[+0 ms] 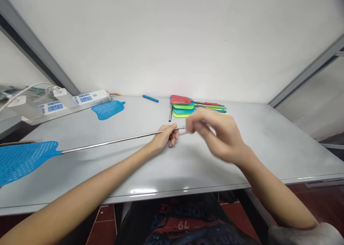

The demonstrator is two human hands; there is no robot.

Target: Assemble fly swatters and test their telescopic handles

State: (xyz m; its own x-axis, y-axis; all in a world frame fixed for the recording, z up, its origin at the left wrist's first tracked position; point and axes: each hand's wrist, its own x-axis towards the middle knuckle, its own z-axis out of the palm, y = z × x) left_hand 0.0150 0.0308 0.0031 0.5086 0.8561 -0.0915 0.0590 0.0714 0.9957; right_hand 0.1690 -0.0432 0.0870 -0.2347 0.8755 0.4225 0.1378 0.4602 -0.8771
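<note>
A blue fly swatter (28, 161) with a long, thin metal rod (113, 142) stretches from the left edge towards the middle of the table. My left hand (164, 135) is closed around the rod near its right end. At that end is my right hand (219, 132), raised above the table with curled fingers. Motion blurs its fingertips and they overlap the rod's end, so I cannot tell whether they grip it. A trace of blue shows between its thumb and fingers. Whatever lies behind this hand is hidden.
Behind my hands lies a stack of fly swatters (181, 100) in red, green, blue and yellow. Beside it are a short metal tube (170, 113) and a blue stick (150, 98). A loose blue swatter head (109, 109) lies near the power strip (87, 97). A white wall (172, 41) bounds the back.
</note>
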